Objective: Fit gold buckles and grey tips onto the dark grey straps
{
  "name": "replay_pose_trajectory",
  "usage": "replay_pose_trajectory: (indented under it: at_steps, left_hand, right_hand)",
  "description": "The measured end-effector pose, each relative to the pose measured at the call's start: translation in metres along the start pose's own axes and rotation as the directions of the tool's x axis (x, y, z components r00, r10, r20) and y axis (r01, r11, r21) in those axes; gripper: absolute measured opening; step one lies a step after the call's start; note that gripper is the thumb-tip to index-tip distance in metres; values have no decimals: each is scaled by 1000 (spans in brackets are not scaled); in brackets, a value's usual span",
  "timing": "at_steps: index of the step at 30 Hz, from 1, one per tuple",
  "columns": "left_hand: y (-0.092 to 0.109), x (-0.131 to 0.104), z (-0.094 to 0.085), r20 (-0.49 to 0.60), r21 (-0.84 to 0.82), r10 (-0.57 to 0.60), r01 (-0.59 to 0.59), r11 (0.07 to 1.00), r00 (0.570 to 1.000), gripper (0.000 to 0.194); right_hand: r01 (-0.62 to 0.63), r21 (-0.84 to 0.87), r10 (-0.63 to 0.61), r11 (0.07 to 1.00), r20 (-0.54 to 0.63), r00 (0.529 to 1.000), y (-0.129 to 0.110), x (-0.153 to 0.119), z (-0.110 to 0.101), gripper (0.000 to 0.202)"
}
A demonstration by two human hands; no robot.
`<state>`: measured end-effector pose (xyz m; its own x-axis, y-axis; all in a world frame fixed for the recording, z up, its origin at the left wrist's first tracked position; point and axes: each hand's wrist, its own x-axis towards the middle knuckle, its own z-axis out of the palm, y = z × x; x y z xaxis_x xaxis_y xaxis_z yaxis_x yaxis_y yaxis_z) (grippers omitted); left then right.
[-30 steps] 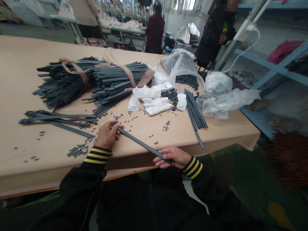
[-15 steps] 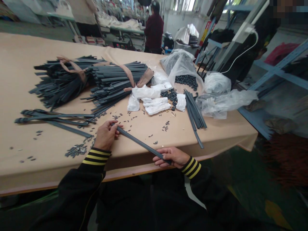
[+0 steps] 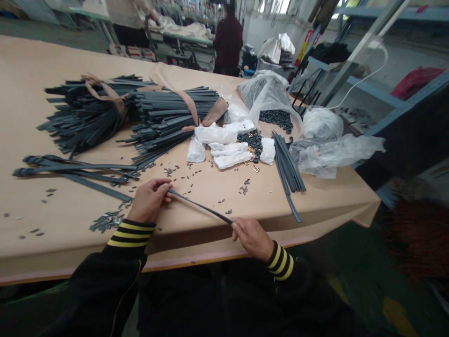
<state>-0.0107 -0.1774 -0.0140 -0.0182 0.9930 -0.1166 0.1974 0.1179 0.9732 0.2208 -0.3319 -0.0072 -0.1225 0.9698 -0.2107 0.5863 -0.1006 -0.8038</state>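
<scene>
A dark grey strap (image 3: 199, 204) stretches between my hands, just above the front of the table, with its narrow edge towards me. My left hand (image 3: 150, 199) pinches its far left end. At the near end, my right hand (image 3: 253, 238) is closed round the strap, palm down, hiding that tip. Close to my left hand lies a small heap of dark tubular bits (image 3: 107, 220). Several finished-looking straps with looped ends (image 3: 70, 167) rest further left. Right of centre is a loose stack of similar straps (image 3: 289, 166).
Two tied strap bundles (image 3: 171, 114) lie at the back of the covered table (image 3: 196, 234). White paper packets (image 3: 229, 154), gold-coloured buckles (image 3: 256, 169) and a plastic bag of small black parts (image 3: 275, 119) sit right of them. A person (image 3: 228, 42) stands beyond.
My right hand has turned from palm up to palm down on the strap's near end. The strap has rotated from its flat face to its edge. My left hand keeps its pinch.
</scene>
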Motion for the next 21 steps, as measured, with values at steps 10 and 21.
replay_pose_trajectory:
  at_steps: [10,21]
  left_hand:
    - [3,3,7,-56,73,-51,55,996,997,6]
    - [-1,5,7,-42,64,-25,27,998,999,11]
  right_hand:
    - [-396,727,95,561,419,903,27,14,-5,31]
    - [-397,740,64,543,435,898,35,17,-4,34]
